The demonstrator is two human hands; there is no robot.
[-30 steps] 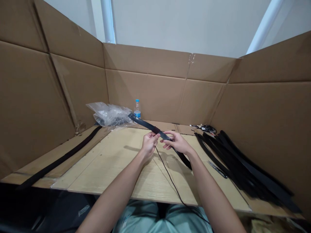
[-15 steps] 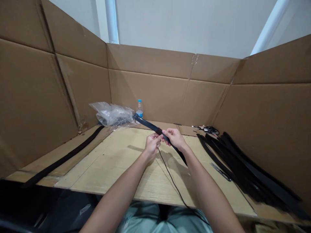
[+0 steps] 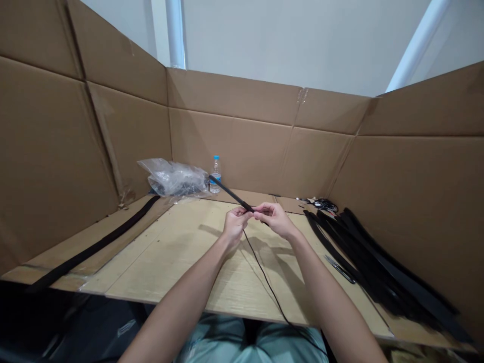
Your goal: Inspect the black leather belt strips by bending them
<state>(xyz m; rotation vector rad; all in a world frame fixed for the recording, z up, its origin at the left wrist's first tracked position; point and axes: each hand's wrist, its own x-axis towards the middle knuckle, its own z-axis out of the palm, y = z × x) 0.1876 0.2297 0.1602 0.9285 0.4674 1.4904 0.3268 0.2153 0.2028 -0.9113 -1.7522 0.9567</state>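
Both my hands are closed on a long black strip [image 3: 229,190] held above the middle of the table. My left hand [image 3: 235,225] pinches it from below left. Right beside it, my right hand [image 3: 277,220] grips the strip with thumb and fingers. The strip's far end points up and left toward the bottle, with its narrow edge facing me. A thin black cord [image 3: 267,282] hangs from near my left hand down over the table edge to my lap. My fingers hide where cord and strip meet.
Several black strips [image 3: 381,267] lie piled at the right, with thread snips [image 3: 340,269] beside them. A single black strip [image 3: 98,248] lies at the left. At the back stand a plastic bag [image 3: 176,177], a water bottle [image 3: 215,185] and tangled cords [image 3: 323,204]. Cardboard walls [image 3: 234,136] surround the table.
The held strip has turned from showing its broad face to its narrow edge. My right hand has shifted slightly, its fingers now closer to my left fingertips.
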